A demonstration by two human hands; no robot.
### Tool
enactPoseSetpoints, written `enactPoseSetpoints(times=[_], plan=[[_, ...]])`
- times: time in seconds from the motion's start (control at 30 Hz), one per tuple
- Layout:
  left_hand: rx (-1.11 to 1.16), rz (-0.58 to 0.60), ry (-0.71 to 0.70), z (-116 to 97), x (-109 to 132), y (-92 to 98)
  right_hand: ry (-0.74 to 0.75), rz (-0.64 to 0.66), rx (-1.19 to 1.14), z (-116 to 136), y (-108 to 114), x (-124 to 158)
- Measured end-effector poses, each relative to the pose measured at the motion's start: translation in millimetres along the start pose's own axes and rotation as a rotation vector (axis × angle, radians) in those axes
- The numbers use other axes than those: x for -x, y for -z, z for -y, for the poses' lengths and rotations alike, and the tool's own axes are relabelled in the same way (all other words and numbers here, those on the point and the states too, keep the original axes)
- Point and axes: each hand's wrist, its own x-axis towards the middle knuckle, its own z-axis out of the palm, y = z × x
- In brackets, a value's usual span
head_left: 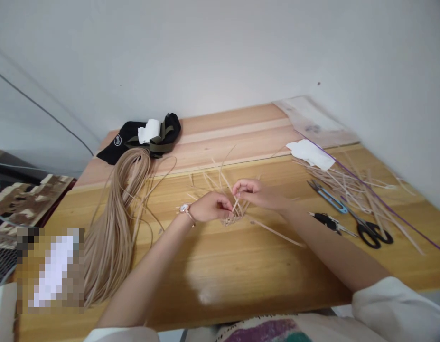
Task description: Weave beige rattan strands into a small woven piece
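Note:
A small woven piece [231, 220] of pale, flat strands lies on the wooden table under my hands, its loose ends fanning out toward the wall. My left hand [213, 207], with a watch at the wrist, pinches at the woven edge, thumb and fingers together. Close beside it, my right hand [251, 191] grips the upper part of a strand [236, 204] that rises from the weave between both hands. One long strand [276, 232] runs out to the right beneath my right forearm. Parts of the weave are hidden by my fingers.
Left of my hands lies a thick bundle of tan strands [116, 228], with a black bag [129, 130] and white paper roll [150, 130] behind. At right are black-handled scissors [372, 232], blue thread snips [330, 197], a black tool [328, 222], loose strands [333, 178] and white tissue [312, 154].

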Motion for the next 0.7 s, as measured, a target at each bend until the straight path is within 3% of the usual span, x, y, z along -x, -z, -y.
enactPoseSetpoints(times=[0.17, 0.27, 0.43, 0.53, 0.7], plan=[[0.319, -0.023, -0.013, 17.0, 6.5, -3.3, 0.127, 0.017, 0.507, 7.7, 0.1, 5.5], [0.375, -0.073, -0.057, 20.3, 6.6, -5.9, 0.179, 0.056, 0.637, 19.1, -4.6, 7.7], [0.253, -0.156, -0.07, 19.2, 5.4, -8.3, -0.007, 0.202, 0.358, 15.1, -10.7, -1.0], [0.081, -0.24, -0.067, 14.8, 7.0, -9.1, -0.062, 0.196, 0.146, -2.0, -12.5, -9.4], [-0.193, -0.295, -0.082, 7.5, 12.6, -11.4, -0.122, 0.211, 0.039, -24.0, -16.2, -14.0]])
